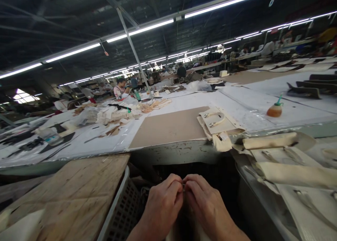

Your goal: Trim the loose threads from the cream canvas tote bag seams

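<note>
Low in the middle of the head view, my left hand (164, 206) and my right hand (206, 204) meet at their fingertips. The fingers of both are bent and pinched together over a small thing between them, too hidden to name. Below and between the wrists, part of a cream and dark piece (193, 225) shows, mostly covered by the hands. Beyond them, a cream bag piece with a curved handle (217, 119) lies at the table edge on a flat brown sheet (171, 126).
A wooden board (79, 188) and a grey plastic basket (126, 206) are at the left. Cream bag pieces (300, 177) are stacked at the right. An amber glue bottle (274, 110) stands on the white table (237, 100). A person (119, 89) sits far off.
</note>
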Tool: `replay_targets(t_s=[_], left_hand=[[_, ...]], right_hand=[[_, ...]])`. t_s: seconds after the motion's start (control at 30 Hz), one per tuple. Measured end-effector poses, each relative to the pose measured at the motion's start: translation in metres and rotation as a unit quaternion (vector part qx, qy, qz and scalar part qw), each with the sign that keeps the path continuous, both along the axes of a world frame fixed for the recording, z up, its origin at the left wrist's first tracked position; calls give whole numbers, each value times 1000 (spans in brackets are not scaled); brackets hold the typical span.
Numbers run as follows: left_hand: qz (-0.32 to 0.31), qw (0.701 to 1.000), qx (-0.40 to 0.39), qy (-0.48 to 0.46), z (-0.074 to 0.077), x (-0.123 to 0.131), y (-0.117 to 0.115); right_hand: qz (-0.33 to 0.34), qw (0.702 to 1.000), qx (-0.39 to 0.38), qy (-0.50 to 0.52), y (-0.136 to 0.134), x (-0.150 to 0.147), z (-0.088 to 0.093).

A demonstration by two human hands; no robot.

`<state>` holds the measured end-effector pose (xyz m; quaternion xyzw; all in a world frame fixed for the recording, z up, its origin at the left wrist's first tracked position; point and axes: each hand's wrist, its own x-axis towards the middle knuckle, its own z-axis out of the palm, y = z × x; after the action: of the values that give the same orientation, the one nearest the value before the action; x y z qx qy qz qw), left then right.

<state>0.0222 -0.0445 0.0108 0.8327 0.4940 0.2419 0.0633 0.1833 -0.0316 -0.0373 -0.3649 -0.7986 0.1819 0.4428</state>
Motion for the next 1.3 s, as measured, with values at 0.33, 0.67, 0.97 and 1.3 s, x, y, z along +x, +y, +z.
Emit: replay_targets(t_s=[0.33,0.67,0.97,1.3], left_hand=[[16,998,-1,-61,1,-4,2],[117,958,-151,-216,4,6,3],[113,880,-288,-361,10,-4,8],[137,908,-305,-253,13,-14,-18]], right_hand=[[19,998,-33,42,1,-4,-7],[5,995,-78,56,-1,2,-13],[-15,957,-222,188,-6,-5,3],[29,926,-299,230,-2,-2,2]])
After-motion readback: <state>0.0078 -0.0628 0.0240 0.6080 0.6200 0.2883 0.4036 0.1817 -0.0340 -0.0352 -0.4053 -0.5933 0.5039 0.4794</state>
